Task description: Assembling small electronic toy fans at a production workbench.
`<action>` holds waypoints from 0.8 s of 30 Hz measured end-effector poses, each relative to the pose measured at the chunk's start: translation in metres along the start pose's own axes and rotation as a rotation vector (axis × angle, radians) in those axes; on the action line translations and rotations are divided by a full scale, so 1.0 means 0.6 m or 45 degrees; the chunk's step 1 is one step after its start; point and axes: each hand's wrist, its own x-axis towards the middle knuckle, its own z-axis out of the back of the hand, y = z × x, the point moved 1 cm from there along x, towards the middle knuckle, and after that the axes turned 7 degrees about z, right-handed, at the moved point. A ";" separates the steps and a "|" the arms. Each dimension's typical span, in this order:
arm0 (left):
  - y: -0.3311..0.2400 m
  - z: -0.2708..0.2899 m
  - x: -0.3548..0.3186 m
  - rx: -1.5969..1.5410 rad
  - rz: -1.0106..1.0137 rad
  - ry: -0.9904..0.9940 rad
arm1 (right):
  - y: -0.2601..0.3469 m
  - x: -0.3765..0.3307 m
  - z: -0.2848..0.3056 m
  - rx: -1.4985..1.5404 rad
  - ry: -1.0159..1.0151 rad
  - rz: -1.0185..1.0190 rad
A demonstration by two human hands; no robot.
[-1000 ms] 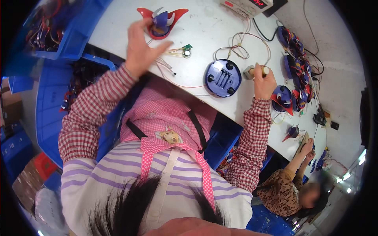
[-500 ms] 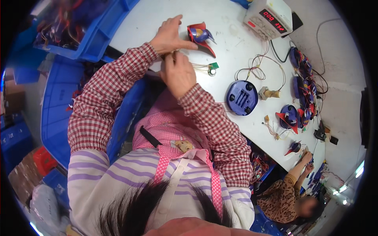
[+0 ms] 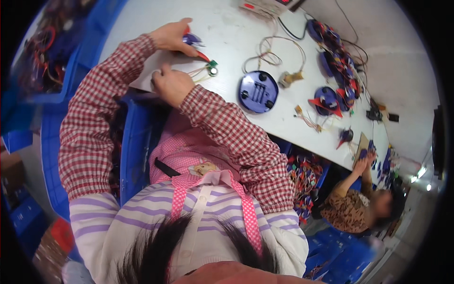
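Note:
My left hand point(image 3: 171, 37) is at the table's far left, thumb and fingers closed around a red-and-purple plastic toy part point(image 3: 191, 39) with wing-like red pieces. The hand partly covers it. Nearer to me, my right hand point(image 3: 173, 86) is over the table's edge with its fingers curled. Thin pale wires point(image 3: 197, 73) run from beside it to a small green circuit board point(image 3: 213, 63) with a round silvery piece. What the curled fingers hold is hidden.
A purple round base point(image 3: 258, 92) and a brass-coloured piece on wires point(image 3: 291, 78) lie on the white table point(image 3: 222, 33). Several purple-and-red assemblies point(image 3: 326, 100) line its right side. Blue crates point(image 3: 84, 61) stand left; a co-worker point(image 3: 352, 203) sits at right.
The whole view has shifted, so the table things appear further left. My left hand has come round the toy part, and my right hand has drawn away from the left, nearer the table's edge.

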 end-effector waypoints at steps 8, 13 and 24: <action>-0.082 -0.002 -0.053 -1.850 0.039 -0.177 | -0.061 -0.125 0.159 0.614 -0.948 -0.043; -0.196 -0.064 -0.055 -1.590 -0.024 -0.258 | -0.169 -0.236 0.196 1.177 -1.076 -0.590; -0.293 -0.165 -0.055 -0.281 -0.130 -0.527 | -0.231 -0.310 0.098 0.743 -1.158 -0.707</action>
